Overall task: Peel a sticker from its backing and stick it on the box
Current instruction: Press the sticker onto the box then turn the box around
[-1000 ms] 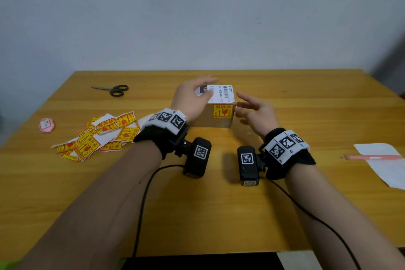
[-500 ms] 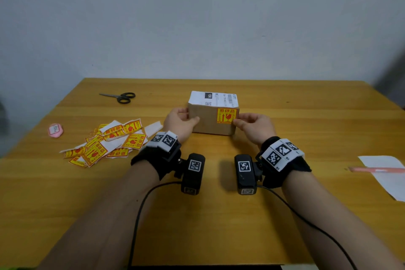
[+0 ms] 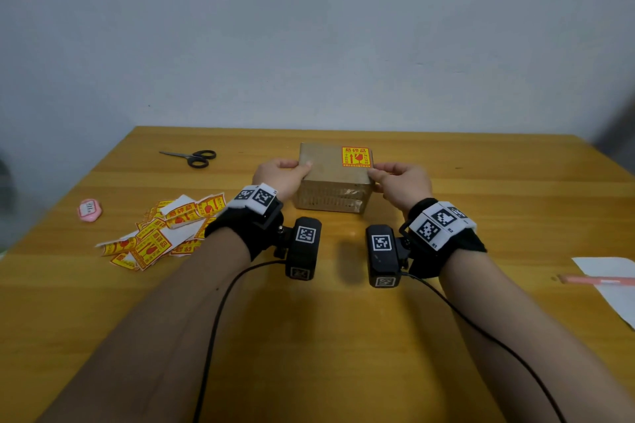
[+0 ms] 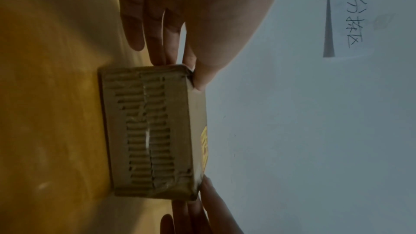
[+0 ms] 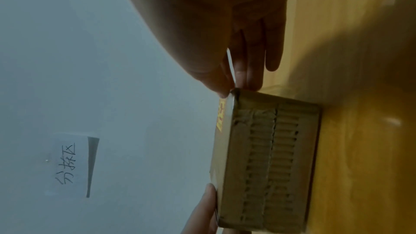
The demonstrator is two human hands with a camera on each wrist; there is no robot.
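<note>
While gripped, box (image 3: 330, 178), red-yellow sticker (image 3: 356, 157)

A wooden tabletop (image 3: 343, 336) stands against a plain pale wall (image 3: 309, 27). Black-handled scissors (image 3: 192, 157) lie near its far left side, blades pointing left. Nearer, at the left edge, sits a small pink thing (image 3: 89, 210) with a white label, possibly an eraser; the print is too small to read. At the right edge lies a white sheet of paper (image 3: 618, 288) with a pink pen (image 3: 598, 280) across it. On the wall, the wrist views show a white note (image 5: 72, 165) with handwritten characters.
</note>
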